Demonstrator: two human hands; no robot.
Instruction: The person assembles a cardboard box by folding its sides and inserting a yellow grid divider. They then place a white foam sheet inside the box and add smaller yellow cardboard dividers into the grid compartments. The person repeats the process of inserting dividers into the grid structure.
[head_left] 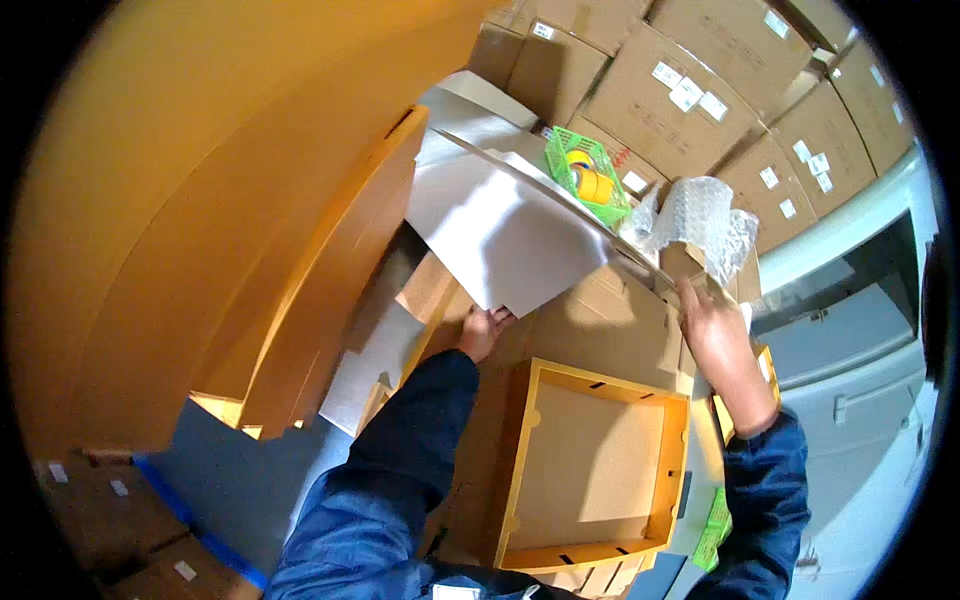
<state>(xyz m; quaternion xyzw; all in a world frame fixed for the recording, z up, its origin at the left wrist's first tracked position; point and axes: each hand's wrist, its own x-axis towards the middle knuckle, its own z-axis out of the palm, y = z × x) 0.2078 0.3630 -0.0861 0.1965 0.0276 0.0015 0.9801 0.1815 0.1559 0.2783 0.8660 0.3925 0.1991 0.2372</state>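
Note:
A wide white-faced board (490, 235) stands tilted in front of me, with a long thin edge running from the upper left down to the right. My left hand (483, 331) is closed on the board's lower edge, its fingertips partly hidden. At the board's right end, my right hand (715, 330) is closed round the edge; its fingertips are hard to make out. Nearer to me lies a shallow yellow-orange cardboard tray (535, 430) with slots in its walls and a plain brown bottom. It rests on brown cardboard (615, 320).
Large orange cardboard panels (330, 270) rise on the left. Behind the board are a green basket (563, 160) with yellow tape rolls (594, 186) and clear bubble wrap (695, 213). Stacked brown cartons (690, 95) fill the back. A pale cabinet (860, 410) stands right.

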